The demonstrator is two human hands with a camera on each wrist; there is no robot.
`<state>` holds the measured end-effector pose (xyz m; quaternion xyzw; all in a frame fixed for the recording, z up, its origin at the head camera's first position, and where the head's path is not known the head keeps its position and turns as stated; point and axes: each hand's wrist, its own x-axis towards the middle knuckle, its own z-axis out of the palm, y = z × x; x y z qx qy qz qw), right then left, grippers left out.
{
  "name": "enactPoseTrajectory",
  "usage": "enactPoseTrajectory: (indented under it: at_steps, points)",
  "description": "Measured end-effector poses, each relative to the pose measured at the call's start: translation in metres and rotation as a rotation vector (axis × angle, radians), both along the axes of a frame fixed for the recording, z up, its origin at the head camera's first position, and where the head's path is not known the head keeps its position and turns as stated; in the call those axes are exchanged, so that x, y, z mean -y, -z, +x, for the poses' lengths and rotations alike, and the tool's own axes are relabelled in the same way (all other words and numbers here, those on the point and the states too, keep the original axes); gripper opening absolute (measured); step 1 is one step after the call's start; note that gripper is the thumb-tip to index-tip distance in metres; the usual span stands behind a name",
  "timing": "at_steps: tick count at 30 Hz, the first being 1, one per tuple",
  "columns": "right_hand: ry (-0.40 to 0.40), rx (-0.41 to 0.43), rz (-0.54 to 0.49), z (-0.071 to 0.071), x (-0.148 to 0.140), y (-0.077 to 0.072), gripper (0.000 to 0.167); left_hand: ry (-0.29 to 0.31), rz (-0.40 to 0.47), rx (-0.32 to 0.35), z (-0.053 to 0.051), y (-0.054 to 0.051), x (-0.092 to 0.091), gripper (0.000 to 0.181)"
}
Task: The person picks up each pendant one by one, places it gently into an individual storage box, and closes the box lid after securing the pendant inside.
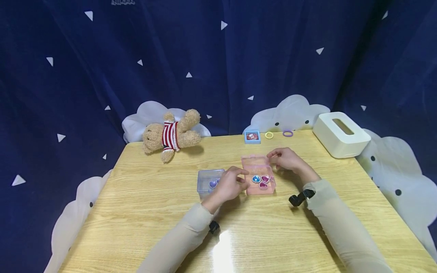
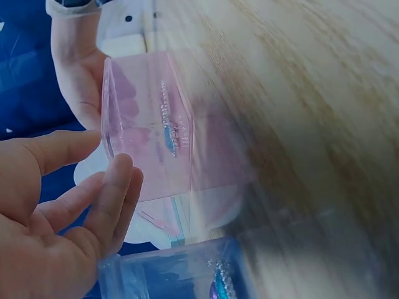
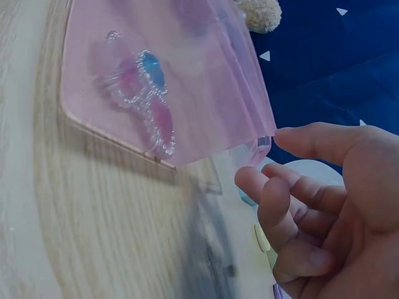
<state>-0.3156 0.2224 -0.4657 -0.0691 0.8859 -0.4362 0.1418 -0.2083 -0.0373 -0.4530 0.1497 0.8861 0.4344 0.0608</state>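
Note:
A clear pink plastic box (image 1: 254,191) stands on the table with its lid (image 1: 255,161) raised at the back. Inside lie a blue jewel piece (image 1: 256,178) and two magenta ones with silvery beaded rims. At the box's left side is my left hand (image 1: 232,184), fingers loosely bent and apart from one another. My right hand (image 1: 285,158) is at the lid's right edge; one fingertip (image 3: 288,138) touches the lid's corner while the other fingers curl loosely beneath. Partly behind my left hand, a clear bluish-purple box (image 1: 202,182) contains purple jewel pieces (image 1: 213,184).
On the back left of the table lies a teddy bear (image 1: 170,134) in a striped shirt. Along the back edge are a small blue-framed box (image 1: 252,141), a yellow ring (image 1: 269,138) and a purple ring (image 1: 288,135). A white tissue box (image 1: 336,140) stands at the back right.

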Motion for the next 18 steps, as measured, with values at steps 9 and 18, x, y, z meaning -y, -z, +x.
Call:
enactPoseTrajectory:
  at_steps: [9,18]
  points:
    - [-0.003,0.069,-0.034,0.0024,-0.0023,0.0043,0.04,-0.028,-0.028,0.014,-0.0026,0.0021,-0.0019,0.046]
    - [0.0,0.093,-0.039,0.0011,-0.0079,0.0023,0.043,-0.018,-0.085,0.011,-0.0042,0.001,-0.0009,0.051]
